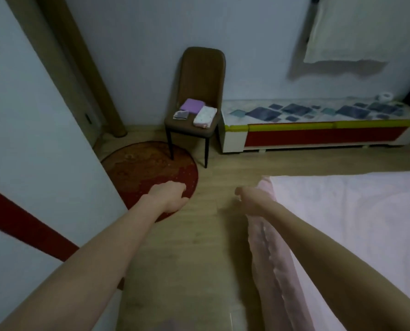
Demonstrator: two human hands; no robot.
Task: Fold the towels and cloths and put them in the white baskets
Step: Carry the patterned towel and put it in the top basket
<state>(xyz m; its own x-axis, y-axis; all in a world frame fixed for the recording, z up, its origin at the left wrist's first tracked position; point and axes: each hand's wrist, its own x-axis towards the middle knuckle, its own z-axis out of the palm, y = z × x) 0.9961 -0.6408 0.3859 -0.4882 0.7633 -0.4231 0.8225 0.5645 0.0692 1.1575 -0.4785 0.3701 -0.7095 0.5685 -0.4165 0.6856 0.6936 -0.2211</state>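
Ahead, folded cloths (195, 112) on the brown chair (200, 75); left hand (171, 195) and right hand (250, 199) seemingly loosely curled, grasping nothing. Best collected stacked; no baskets visible.

- You have two arms in view, and both are bare from the bottom edge of the picture up to the wrist.
- No sleeve shows on either arm.
- Your left hand (171, 195) wears no glove, no ring that can be seen, and no watch or band at the wrist.
- Your right hand (249, 199) is bare too, with nothing on the wrist.
- Both arms look long and slim, wide near the camera and thin far away.
- The picture is a bit blurry, so small marks cannot be seen.
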